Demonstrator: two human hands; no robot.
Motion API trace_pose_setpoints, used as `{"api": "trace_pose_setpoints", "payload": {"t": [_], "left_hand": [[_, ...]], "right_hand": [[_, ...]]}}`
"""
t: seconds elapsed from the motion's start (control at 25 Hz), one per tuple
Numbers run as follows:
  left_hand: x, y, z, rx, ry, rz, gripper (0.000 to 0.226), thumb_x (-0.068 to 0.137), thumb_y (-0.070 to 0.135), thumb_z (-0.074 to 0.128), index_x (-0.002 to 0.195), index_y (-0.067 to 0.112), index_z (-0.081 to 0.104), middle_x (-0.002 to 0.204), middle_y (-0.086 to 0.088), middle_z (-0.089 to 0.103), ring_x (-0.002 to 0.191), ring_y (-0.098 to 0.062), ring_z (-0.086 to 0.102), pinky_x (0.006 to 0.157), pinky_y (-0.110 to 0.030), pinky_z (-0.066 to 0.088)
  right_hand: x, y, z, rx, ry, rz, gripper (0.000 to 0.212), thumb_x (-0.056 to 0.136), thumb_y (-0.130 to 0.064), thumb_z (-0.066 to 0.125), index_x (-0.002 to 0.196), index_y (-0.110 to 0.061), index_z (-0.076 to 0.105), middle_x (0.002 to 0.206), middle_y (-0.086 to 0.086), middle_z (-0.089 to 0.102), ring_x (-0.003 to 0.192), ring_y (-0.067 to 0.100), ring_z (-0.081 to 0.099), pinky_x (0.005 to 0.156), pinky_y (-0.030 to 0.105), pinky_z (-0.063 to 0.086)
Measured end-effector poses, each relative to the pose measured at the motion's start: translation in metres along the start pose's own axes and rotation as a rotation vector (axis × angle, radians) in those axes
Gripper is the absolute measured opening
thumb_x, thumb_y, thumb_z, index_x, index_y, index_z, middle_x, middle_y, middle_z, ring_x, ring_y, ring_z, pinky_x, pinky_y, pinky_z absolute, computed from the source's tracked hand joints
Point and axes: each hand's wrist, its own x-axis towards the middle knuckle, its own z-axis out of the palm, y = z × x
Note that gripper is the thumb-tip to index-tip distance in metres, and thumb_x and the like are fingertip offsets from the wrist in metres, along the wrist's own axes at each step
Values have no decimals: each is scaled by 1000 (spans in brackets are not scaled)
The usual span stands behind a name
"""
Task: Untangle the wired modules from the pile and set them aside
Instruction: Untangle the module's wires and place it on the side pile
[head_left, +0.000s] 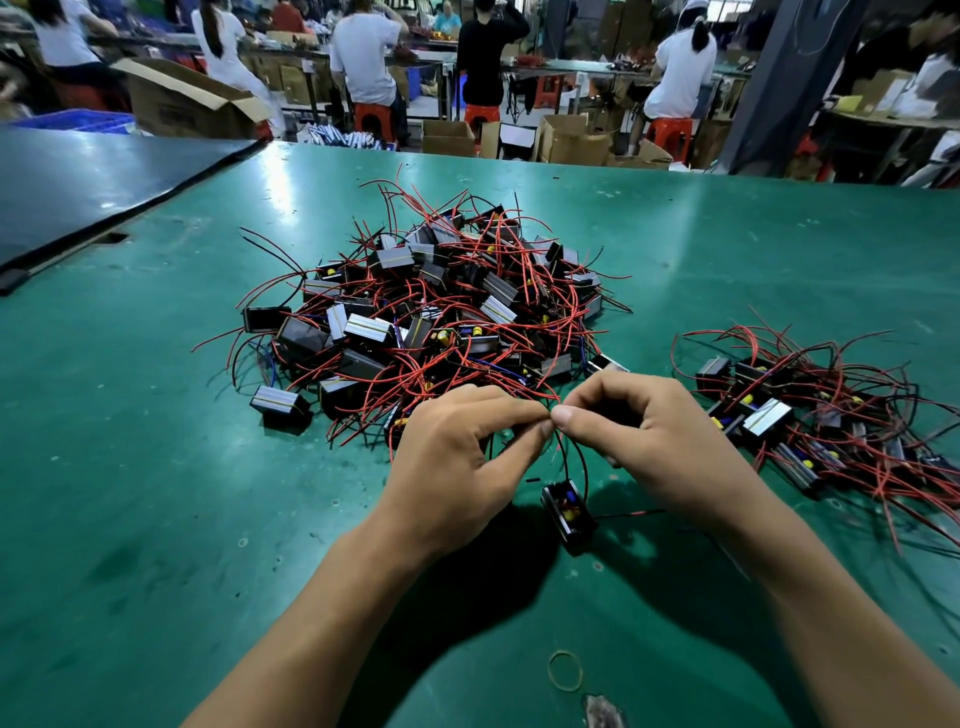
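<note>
One view only. The head-worn wide-angle camera looks forward and down across the table from its near edge. The left hand and right hand sit close below the lens at frame centre; the pile lies beyond, the workshop far behind.

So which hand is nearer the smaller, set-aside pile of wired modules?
Right. The right hand, pinching a wire, sits just beside the smaller pile; the left hand pinches the same wire farther off, on the right hand's other side.
</note>
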Motion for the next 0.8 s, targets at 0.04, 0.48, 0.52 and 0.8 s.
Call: {"api": "trace_pose_setpoints", "payload": {"t": [0.04, 0.48, 0.52, 0.8], "left_hand": [[1, 1, -1, -30, 1, -27, 12, 86, 19, 72, 93, 13, 80, 78, 9, 71, 68, 0, 59, 62, -16, 43], [1, 1, -4, -328, 31, -360, 7, 87, 17, 74, 86, 21, 79, 68, 1, 71, 59, -28, 57, 54, -39, 49], [1, 1, -4, -351, 29, -376, 7, 87, 17, 73, 86, 20, 79, 70, -1, 72, 66, -34, 62, 62, -47, 53], [3, 3, -6, -400, -17, -454, 10, 86, 10, 72, 80, 15, 78, 70, -8, 72, 70, -44, 61, 66, -56, 51]], "right_hand": [[-1, -1, 1, 12, 12, -7, 11, 88, -26, 75, 79, -20, 73, 59, -9, 59, 55, 3, 45, 54, 14, 37], [-3, -4, 7, -73, 98, -165, 10, 84, -26, 76, 93, -23, 79, 69, -21, 64, 54, 1, 48, 56, 9, 34], [-3, -4, 8, -77, 101, -176, 10, 84, -25, 76, 94, -24, 79, 72, -19, 65, 55, 2, 49, 57, 10, 35], [-2, -1, 11, -343, 166, -428, 9, 89, -13, 75, 95, -9, 79, 87, -2, 69, 79, 7, 63, 69, 17, 46]]}}
